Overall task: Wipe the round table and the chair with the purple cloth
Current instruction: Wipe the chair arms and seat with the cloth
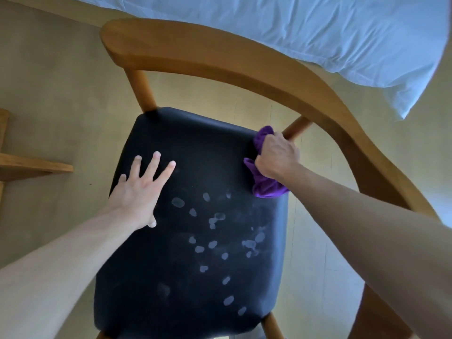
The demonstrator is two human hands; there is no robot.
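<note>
Chair work is under way, and far from finished by the look of it: the right hand clenches the bunched purple cloth at the far right corner of the black padded seat, while pale fingerprint smudges dot the middle and near part. The left hand lies flat, fingers spread, grasping nothing, on the seat's left side. The round table is out of view, so its state is anyone's guess. The curved wooden backrest arcs far and right; white bedding lies beyond, over beige flooring.
</note>
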